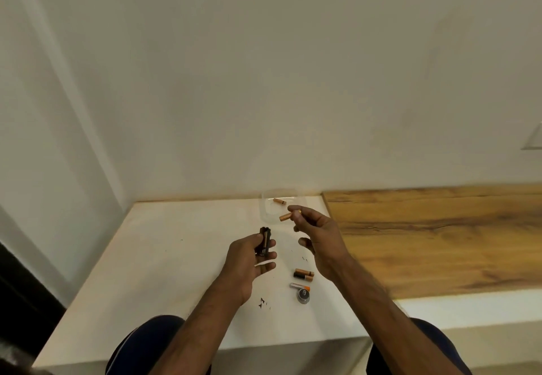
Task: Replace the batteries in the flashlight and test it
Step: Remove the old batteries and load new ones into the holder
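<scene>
A black battery holder is gripped in the curled fingers of the left hand, above the white table. A battery is pinched at the fingertips of the right hand, over a clear tub in which a second battery lies. Loose batteries and a cap are seen on the table below the right wrist

One wide-angle head camera looks forward and down over a white table set in a wall corner. The wall fills the upper half, and the left hand and right hand appear small, below centre.
</scene>
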